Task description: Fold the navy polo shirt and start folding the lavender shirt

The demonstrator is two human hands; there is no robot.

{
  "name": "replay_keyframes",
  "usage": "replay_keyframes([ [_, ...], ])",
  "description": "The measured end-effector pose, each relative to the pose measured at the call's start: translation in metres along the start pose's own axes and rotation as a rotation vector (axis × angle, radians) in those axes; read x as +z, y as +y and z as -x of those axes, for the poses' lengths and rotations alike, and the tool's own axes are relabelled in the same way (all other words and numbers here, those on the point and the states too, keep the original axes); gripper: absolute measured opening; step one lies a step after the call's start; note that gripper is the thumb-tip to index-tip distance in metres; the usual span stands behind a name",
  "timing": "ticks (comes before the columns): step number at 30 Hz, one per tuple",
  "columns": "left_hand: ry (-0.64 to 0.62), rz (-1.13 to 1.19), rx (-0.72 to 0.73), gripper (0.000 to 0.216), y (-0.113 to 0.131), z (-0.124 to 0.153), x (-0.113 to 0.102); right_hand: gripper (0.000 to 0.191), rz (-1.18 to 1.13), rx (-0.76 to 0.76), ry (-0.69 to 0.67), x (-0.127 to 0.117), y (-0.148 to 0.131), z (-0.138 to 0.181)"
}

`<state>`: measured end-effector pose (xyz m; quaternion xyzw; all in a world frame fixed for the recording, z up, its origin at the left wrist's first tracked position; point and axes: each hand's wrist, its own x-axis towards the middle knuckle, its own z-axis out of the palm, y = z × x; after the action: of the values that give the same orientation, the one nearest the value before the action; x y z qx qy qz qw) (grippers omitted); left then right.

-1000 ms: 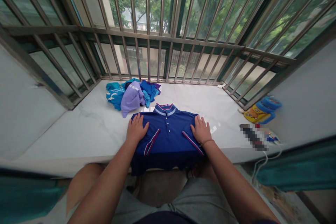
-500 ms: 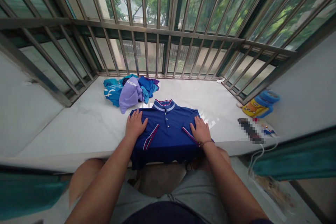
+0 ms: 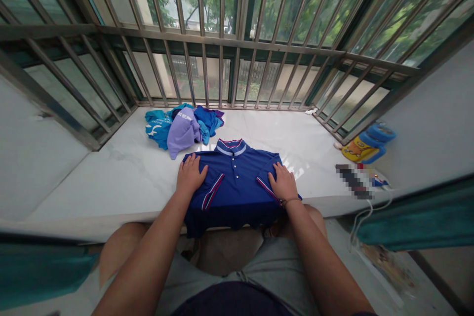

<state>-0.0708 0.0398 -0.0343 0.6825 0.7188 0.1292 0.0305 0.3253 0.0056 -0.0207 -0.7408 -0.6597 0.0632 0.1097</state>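
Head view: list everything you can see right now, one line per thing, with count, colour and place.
polo shirt: one, dark blue with red and white trim, flat on the sill, collar towards the bars, hem hanging over the near edge
pile of clothes: one heap, turquoise, lilac and blue, behind the shirt to the left
sill: one, white marble, below the window
window bars: many, grey metal, around the sill
bottle: one, yellow and blue, lying at the right end
cable: one, white, hanging off the right edge
curtains: teal, low on both sides
left hand: flat on the shirt's left folded sleeve
right hand: flat on the shirt's right folded sleeve, band at the wrist
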Motion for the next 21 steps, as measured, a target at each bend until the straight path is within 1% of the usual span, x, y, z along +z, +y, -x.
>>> replay_keyframes([
  [21, 0.01, 0.026, -0.003, 0.07, -0.0017, 0.0006, 0.001, 0.062, -0.013, -0.004, 0.006, 0.0012, 0.0015, -0.0005],
])
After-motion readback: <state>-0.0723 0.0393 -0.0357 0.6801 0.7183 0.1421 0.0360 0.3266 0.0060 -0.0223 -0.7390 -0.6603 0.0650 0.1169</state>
